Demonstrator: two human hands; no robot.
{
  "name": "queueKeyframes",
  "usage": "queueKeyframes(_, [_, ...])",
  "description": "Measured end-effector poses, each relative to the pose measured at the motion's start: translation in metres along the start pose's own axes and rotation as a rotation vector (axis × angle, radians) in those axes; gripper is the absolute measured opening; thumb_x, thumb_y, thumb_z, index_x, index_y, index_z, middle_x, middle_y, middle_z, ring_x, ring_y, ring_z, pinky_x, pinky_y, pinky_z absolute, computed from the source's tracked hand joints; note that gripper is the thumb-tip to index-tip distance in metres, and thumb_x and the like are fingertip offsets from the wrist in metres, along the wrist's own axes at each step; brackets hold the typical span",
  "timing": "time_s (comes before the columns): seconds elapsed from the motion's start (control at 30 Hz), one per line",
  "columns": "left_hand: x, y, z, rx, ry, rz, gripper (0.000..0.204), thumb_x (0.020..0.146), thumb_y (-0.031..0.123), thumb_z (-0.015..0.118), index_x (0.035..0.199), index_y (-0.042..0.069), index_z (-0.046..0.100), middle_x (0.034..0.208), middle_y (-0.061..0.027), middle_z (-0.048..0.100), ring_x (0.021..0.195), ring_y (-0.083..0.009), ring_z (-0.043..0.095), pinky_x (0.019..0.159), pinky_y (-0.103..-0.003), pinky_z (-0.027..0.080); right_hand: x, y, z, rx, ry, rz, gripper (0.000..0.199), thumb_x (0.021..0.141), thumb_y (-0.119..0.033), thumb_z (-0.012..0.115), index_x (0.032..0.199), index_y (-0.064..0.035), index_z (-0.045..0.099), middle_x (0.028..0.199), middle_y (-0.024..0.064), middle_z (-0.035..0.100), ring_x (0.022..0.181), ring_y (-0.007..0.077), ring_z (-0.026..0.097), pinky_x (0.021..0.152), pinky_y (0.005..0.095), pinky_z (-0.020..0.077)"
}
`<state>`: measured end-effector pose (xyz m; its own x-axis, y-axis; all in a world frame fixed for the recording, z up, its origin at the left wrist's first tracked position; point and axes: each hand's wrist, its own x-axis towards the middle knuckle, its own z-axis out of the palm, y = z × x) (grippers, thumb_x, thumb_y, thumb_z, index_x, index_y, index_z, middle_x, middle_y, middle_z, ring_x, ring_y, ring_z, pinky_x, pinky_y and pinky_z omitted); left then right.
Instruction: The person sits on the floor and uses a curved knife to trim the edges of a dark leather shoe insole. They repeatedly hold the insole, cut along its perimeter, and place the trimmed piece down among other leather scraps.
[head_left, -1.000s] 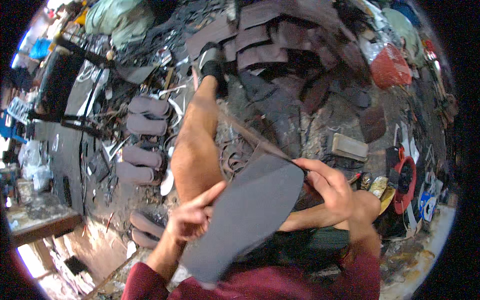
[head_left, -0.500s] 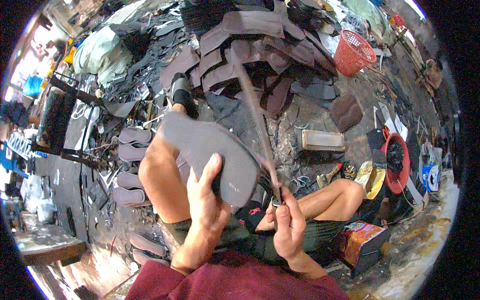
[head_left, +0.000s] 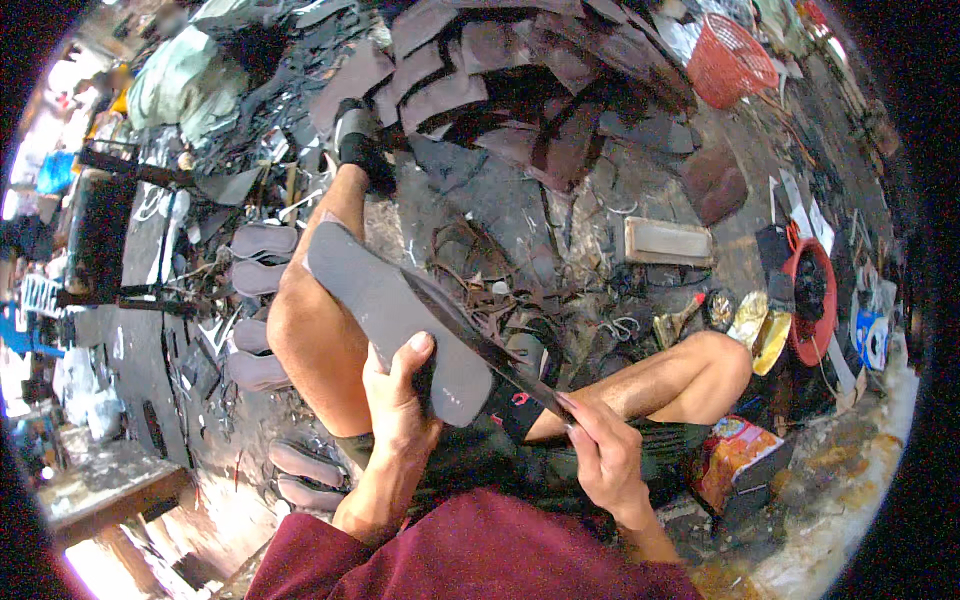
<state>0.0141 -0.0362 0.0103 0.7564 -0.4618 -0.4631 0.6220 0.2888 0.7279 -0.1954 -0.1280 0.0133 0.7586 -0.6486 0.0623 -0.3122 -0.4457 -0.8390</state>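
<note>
Holding grey sole (head_left: pixel 390 310): left grip (head_left: pixel 400 402). Red tub (head_left: pixel 818 350): dark material (head_left: pixel 808 290) inside.

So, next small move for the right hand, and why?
Probably ease the right hand gently outward, with the left hand steady: the left grips the grey sole, while the right pinches a thin dark strip that runs along the sole's edge. Whether they're joined, I can't tell.

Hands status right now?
Left hand: closed, holding a gray sole-shaped piece.
Right hand: closed, holding a long dark strip-like thing; exact kind unclear.
</note>
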Motion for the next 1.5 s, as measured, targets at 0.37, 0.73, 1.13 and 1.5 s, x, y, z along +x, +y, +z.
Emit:
queueKeyframes(0.37, [-0.011, 0.007, -0.051, 0.371, -0.096, -0.138, 0.066, 0.069, 0.01, 0.084, 0.125, -0.001, 0.05, 0.108, -0.0104, 0.064, 0.098, -0.023, 0.064, 0.089, -0.037, 0.053, 0.108, 0.003, 0.095, 0.053, -0.079, -0.17, 0.038, 0.093, -0.007, 0.06, 0.13, -0.0116, 0.06, 0.095, 0.0123, 0.067, 0.074, 0.0294, 0.064, 0.066, 0.0378, 0.0521])
queueKeyframes(0.73, [-0.012, 0.07, -0.047, 0.19, -0.041, -0.088, 0.034, 0.096, 0.026, 0.061, 0.12, 0.002, 0.061, 0.114, -0.0058, 0.066, 0.104, -0.0158, 0.063, 0.094, -0.033, 0.048, 0.067, -0.038, 0.094, 0.106, -0.094, -0.265, 0.041, 0.087, -0.001, 0.062, 0.128, -0.0058, 0.061, 0.089, 0.0138, 0.061, 0.077, 0.0266, 0.06, 0.068, 0.0344, 0.0493])
queueKeyframes(1.13, [-0.019, 0.068, -0.061, 0.16, -0.153, -0.258, 0.042, 0.092, 0.029, 0.066, 0.125, 0.005, 0.056, 0.106, -0.0006, 0.064, 0.093, -0.0144, 0.062, 0.084, -0.028, 0.051, 0.011, 0.017, 0.066, 0.003, -0.166, -0.083, 0.039, 0.083, -0.009, 0.069, 0.122, -0.0133, 0.067, 0.086, 0.014, 0.062, 0.077, 0.0321, 0.062, 0.068, 0.041, 0.0505])
queueKeyframes(1.5, [-0.01, 0.085, -0.074, 0.541, -0.272, -0.356, 0.034, 0.088, 0.018, 0.075, 0.114, -0.001, 0.066, 0.101, -0.0062, 0.071, 0.089, -0.0106, 0.065, 0.08, -0.027, 0.053, 0.185, -0.052, 0.039, -0.128, -0.84, -0.385, 0.038, 0.095, -0.026, 0.058, 0.133, -0.0234, 0.059, 0.078, 0.0115, 0.064, 0.067, 0.0329, 0.064, 0.057, 0.0448, 0.052])
